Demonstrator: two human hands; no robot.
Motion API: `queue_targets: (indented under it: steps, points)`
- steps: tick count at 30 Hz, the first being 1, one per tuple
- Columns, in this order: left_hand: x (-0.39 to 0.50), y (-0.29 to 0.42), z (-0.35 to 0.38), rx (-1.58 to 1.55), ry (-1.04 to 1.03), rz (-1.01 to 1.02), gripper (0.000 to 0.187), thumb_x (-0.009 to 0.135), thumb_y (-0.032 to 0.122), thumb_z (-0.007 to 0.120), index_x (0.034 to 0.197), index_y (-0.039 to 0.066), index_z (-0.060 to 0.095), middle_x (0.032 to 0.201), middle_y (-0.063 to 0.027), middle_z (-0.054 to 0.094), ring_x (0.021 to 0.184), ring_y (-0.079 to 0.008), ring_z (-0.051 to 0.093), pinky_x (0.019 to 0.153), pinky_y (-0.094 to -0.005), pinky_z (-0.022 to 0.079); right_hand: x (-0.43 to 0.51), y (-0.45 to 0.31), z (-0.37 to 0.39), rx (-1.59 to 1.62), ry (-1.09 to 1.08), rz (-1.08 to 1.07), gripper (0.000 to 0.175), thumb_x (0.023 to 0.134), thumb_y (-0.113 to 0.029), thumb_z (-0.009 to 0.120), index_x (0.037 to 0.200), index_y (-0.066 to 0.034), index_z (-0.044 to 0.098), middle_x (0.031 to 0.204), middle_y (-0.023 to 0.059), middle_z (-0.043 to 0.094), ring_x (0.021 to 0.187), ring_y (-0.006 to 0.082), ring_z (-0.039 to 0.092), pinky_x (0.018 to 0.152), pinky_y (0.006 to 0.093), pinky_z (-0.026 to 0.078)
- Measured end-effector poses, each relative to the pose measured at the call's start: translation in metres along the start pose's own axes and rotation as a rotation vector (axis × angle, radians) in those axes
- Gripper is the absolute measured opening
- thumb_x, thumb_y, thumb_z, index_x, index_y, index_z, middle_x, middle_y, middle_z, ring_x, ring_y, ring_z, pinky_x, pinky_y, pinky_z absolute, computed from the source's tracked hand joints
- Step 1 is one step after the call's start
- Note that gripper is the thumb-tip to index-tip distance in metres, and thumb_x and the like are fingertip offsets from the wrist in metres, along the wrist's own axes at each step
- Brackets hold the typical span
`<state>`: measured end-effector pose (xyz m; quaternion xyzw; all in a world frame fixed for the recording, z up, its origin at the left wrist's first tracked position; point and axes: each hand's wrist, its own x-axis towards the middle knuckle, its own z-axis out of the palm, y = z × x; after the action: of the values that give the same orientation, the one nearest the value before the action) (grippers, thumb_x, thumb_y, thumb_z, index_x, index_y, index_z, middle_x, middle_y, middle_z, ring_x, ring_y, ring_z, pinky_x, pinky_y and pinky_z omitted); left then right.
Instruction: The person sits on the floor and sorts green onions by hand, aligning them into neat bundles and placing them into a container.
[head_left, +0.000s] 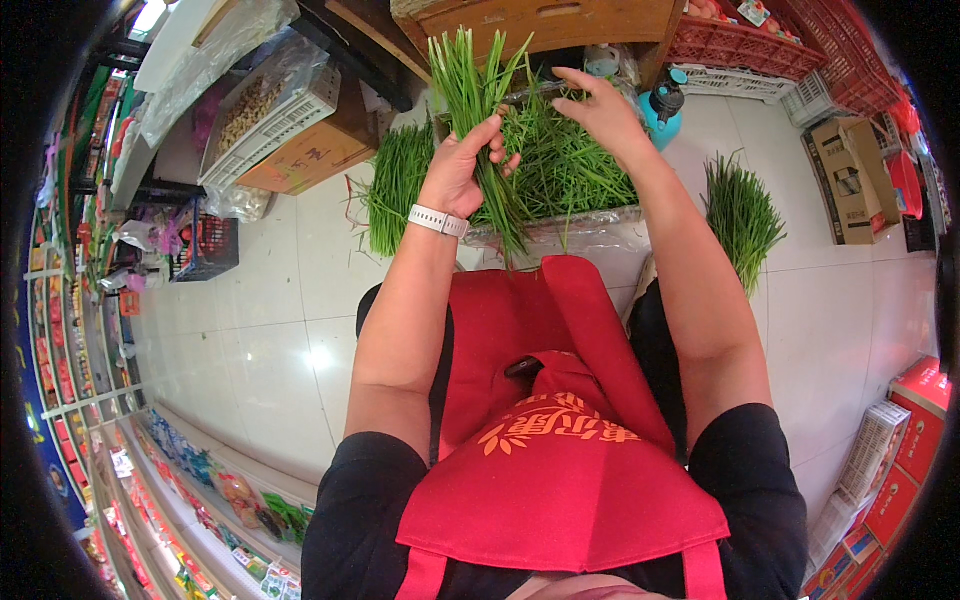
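Observation:
My left hand (466, 163), with a pale watch band at its wrist, is closed around a bunch of long green leafy stalks (480, 97), perhaps garlic chives. Their pale ends point away from me and the leaf tips hang down toward my red apron (555, 465). To the right, my right hand (596, 109) is raised with thumb and fingers apart, holding nothing. Beneath both hands lies a plastic-lined box (592, 219) full of loose green stalks (574, 161). A green bundle (401, 187) rests left of the box.
Another green bundle (741, 217) lies on the tiled floor at right. A turquoise bottle (661, 120) stands beside the box, below a wooden cabinet (525, 21). At left are a crate of brown produce (255, 112) and a dark basket (210, 247); an open cardboard box (851, 180) stands far right.

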<state>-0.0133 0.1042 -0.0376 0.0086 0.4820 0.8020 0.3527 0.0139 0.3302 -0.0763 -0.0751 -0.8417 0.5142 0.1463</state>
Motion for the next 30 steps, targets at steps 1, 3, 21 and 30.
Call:
queue_targets:
  steps: [1,3,21,30]
  points:
    - [-0.001,0.001,0.001,0.006,-0.004,-0.003,0.020,0.094,0.019,0.063,0.110,0.009,0.058,0.071,0.0036,0.049,0.062,-0.0078,0.048,0.078,-0.0371,0.055,-0.001,-0.005,0.002,0.107,-0.022,-0.010,0.052,0.084,-0.030,0.071,0.130,-0.0115,0.058,0.105,0.0103,0.068,0.096,0.0222,0.064,0.086,0.0347,0.049]
    - [-0.002,0.001,0.003,0.018,-0.014,-0.011,0.020,0.094,0.018,0.063,0.110,0.008,0.058,0.071,0.0031,0.049,0.061,-0.0080,0.048,0.077,-0.0371,0.055,-0.002,-0.016,0.006,0.321,-0.063,-0.029,0.047,0.085,-0.027,0.070,0.127,-0.0082,0.060,0.108,0.0096,0.068,0.095,0.0191,0.064,0.085,0.0324,0.049]
    - [0.008,-0.003,0.021,0.099,0.108,0.203,0.017,0.091,0.006,0.064,0.107,0.004,0.061,0.095,-0.0054,0.064,0.081,-0.0147,0.061,0.066,-0.0322,0.056,0.022,-0.047,-0.014,0.336,-0.009,-0.099,0.025,0.087,-0.016,0.070,0.108,-0.0035,0.067,0.086,-0.0019,0.065,0.076,0.0051,0.058,0.067,0.0198,0.045]
    - [0.015,-0.003,0.025,0.113,0.019,0.045,0.022,0.094,0.010,0.060,0.115,0.006,0.058,0.106,-0.0072,0.067,0.090,-0.0178,0.065,0.066,-0.0310,0.056,0.011,-0.055,-0.009,0.478,-0.128,0.104,0.026,0.087,-0.020,0.069,0.105,-0.0033,0.064,0.084,-0.0019,0.063,0.071,0.0062,0.055,0.062,0.0210,0.043]
